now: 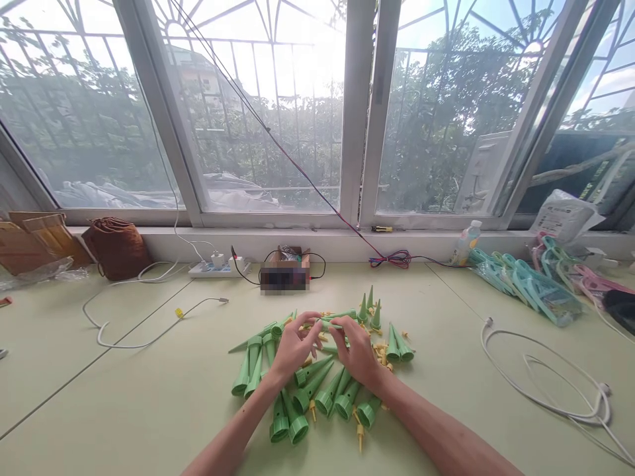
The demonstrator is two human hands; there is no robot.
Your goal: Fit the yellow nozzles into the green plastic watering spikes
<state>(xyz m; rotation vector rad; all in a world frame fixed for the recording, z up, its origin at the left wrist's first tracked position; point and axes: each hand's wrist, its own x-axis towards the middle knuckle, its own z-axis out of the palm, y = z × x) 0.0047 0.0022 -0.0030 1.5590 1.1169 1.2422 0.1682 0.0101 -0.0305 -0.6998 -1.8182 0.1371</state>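
Observation:
My left hand (297,344) and my right hand (356,350) meet over a pile on the table. Between their pinched fingertips is a green plastic cone (327,324), partly covered by the fingers. More hollow green cones lie around and below the hands, such as one cone (296,423) in front and a pair (253,363) beside my left wrist. Several cones (370,307) stand upright beyond my right hand. Small yellow nozzle-like pieces (381,350) are scattered among them, with one yellow piece (360,436) nearest me.
A power strip (218,268) and a blurred-out dark device (285,277) are at the back, near a brown pouch (116,248). White cables (143,345) run on the left, and a coiled cable (546,413) lies right. Teal hangers (530,284) and a bottle (466,242) stand back right.

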